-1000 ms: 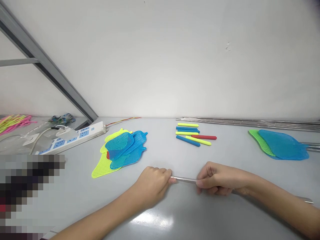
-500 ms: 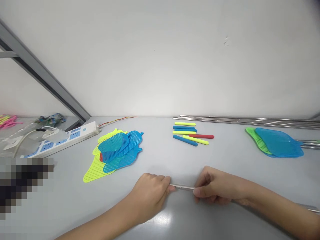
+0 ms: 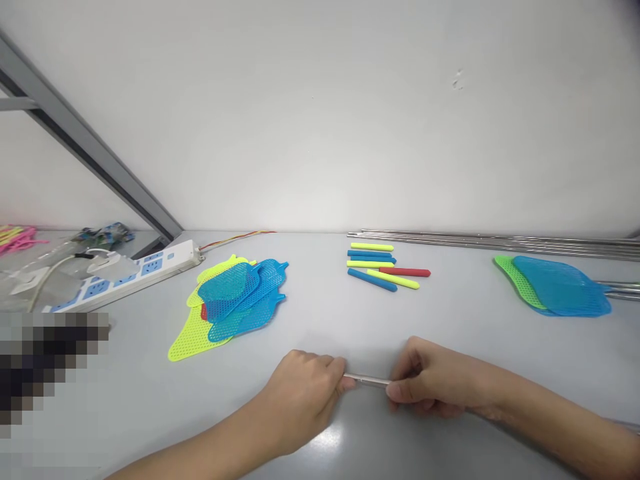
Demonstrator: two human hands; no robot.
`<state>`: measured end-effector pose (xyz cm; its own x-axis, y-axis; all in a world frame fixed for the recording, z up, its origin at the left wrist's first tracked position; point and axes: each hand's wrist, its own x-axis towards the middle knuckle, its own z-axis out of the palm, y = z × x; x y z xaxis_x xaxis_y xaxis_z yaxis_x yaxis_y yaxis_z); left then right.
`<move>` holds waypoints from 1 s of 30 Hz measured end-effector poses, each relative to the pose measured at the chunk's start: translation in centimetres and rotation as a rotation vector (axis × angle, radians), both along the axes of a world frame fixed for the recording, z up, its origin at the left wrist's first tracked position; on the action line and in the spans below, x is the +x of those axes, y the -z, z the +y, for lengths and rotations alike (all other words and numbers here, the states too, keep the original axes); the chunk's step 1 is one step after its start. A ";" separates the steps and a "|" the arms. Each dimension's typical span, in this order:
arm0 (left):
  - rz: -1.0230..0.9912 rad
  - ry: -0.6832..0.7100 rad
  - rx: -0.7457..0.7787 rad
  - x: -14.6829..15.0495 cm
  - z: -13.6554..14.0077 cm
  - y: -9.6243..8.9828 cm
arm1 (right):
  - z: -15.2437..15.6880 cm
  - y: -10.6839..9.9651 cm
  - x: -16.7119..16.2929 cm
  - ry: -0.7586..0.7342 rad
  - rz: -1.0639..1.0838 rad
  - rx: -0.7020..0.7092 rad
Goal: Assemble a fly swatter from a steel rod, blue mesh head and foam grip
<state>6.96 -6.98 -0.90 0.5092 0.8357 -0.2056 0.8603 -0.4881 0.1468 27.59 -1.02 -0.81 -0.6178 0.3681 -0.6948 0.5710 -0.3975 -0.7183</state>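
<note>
Left hand (image 3: 303, 387) and right hand (image 3: 430, 383) curled, knuckles up, apparently pinching thin metal rod (image 3: 367, 380)

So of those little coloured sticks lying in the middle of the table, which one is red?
The red stick at the right edge of the group, its tip pointing right. The others are yellow or blue; it is the only red one.

Place: I read this as a small assembly workshop.
Parts: mesh swatter heads (image 3: 235, 303) sorted mid-table, coloured handle sleeves (image 3: 385, 267) beside, metal rods (image 3: 500, 240) along the table's (image 3: 450, 320) far edge.
</note>
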 end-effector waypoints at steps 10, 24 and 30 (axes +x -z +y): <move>-0.002 -0.002 0.006 0.3 -0.2 0.1 | 0.0 -0.2 -0.1 -0.007 -0.009 -0.001; -0.079 -0.046 -0.029 -0.2 0.4 -0.8 | 0.3 -0.3 0.2 -0.010 0.041 -0.027; -0.094 -0.050 -0.019 -0.5 0.6 -1.0 | 0.3 -0.2 0.1 -0.022 0.035 -0.033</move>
